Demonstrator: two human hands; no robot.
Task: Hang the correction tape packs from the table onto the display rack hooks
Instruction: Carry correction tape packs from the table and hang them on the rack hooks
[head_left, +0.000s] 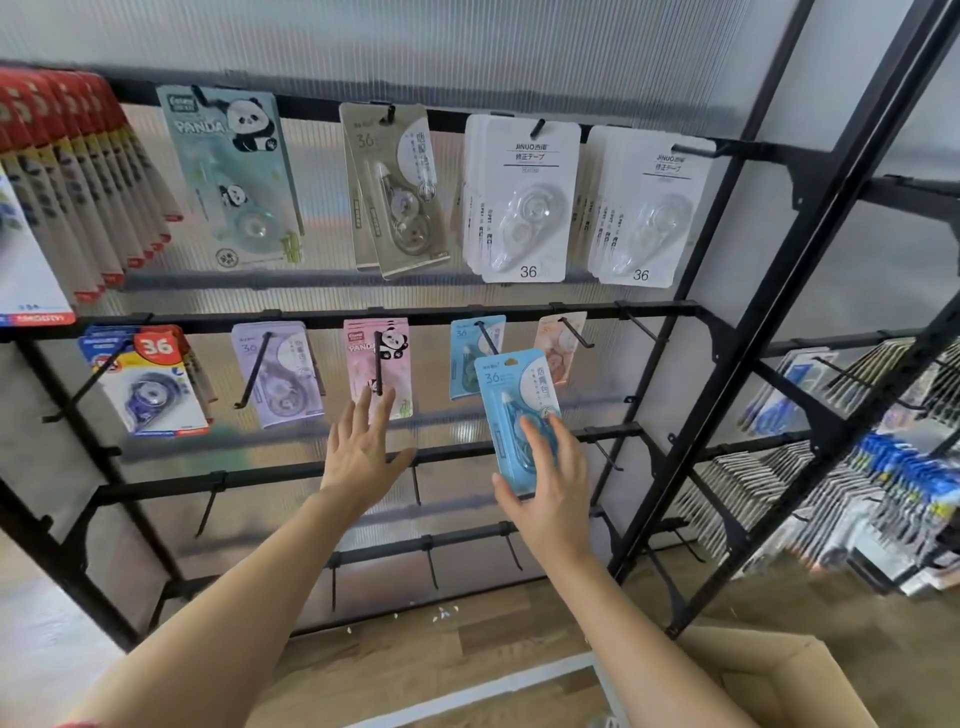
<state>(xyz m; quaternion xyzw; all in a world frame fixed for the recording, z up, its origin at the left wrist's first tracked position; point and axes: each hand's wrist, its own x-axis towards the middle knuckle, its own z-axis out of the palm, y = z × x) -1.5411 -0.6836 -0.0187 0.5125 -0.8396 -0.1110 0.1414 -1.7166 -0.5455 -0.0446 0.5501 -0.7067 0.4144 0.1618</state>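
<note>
My right hand (550, 488) grips a light blue correction tape pack (514, 400) by its lower half and holds it upright in front of the black display rack (363, 317). The pack's top edge sits just below the tip of a black hook (487, 338), where matching blue packs (467, 358) hang behind. My left hand (363, 452) is open with fingers spread, holding nothing, just under the pink panda packs (379, 364). Further right on the same rail hangs a peach pack (558, 343).
White packs (524, 197), a beige pack (400, 187) and a green panda pack (234, 176) fill the top rail. Bare hooks line the lower rails (426, 551). A second rack (857, 467) stands at the right, a cardboard box (769, 675) at the bottom right.
</note>
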